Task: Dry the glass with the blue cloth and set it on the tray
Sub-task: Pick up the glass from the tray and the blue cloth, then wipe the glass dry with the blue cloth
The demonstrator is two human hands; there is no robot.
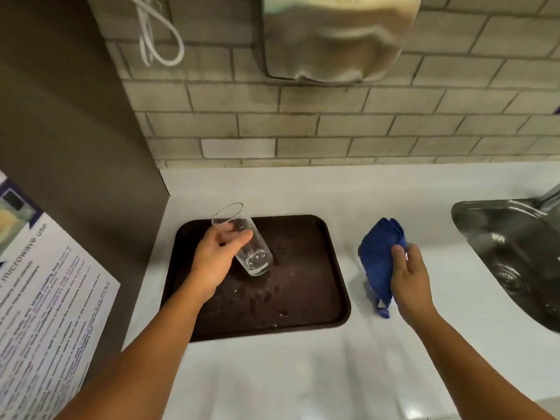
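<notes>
Over the dark brown tray (303, 298), the left hand (212, 259) grips the clear tumbler glass (245, 237), tilted with its mouth leaning away. Right of the tray, the right hand (409, 277) clutches the bunched blue cloth (378, 256).

The clear glass (245, 241) is leaning tilted over the dark brown tray (303, 283), its base sitting low near the tray's surface and its open rim pointing up and away. The tray is lying flat on the white worktop (303, 374), showing scattered water drops. The blue cloth (378, 262) is hanging bunched just right of the tray.
</notes>
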